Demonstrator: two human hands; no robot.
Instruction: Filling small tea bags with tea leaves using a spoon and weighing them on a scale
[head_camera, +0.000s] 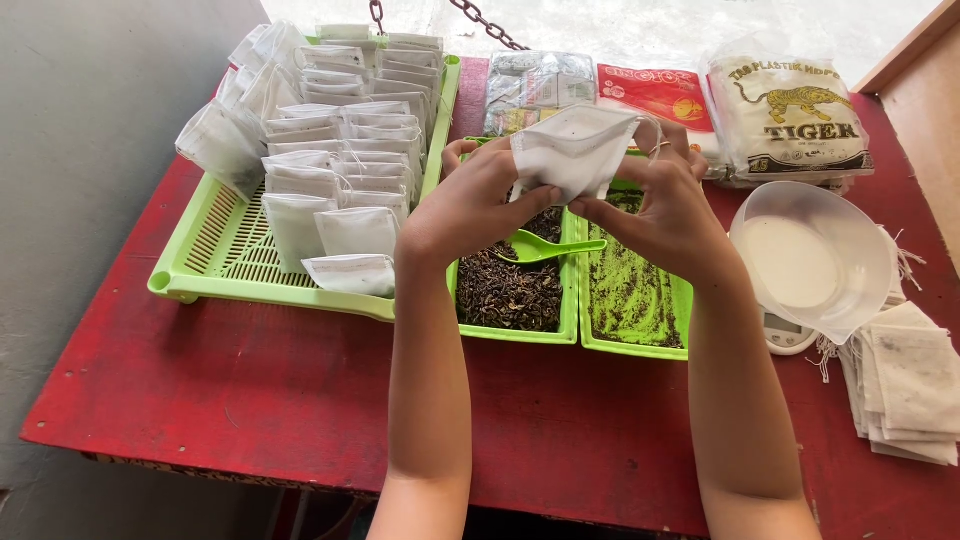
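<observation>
Both my hands hold one small white drawstring pouch (572, 147) up over the green trays. My left hand (478, 200) pinches its lower left edge, my right hand (668, 208) grips its lower right edge. Below them a green tray (570, 318) holds dark dried leaves (505, 290) with a green plastic scoop (545, 247) lying on top. The green tray next to it (686, 305) carries only dark crumbs.
A slotted green basket (215, 255) at the left is stacked with several filled white pouches (335, 150). A white bowl (812, 258) sits on a small scale (787, 333) at the right, beside a pile of flat pouches (910, 385). Plastic-wrapped packs (790, 115) lie behind on the red table (270, 395).
</observation>
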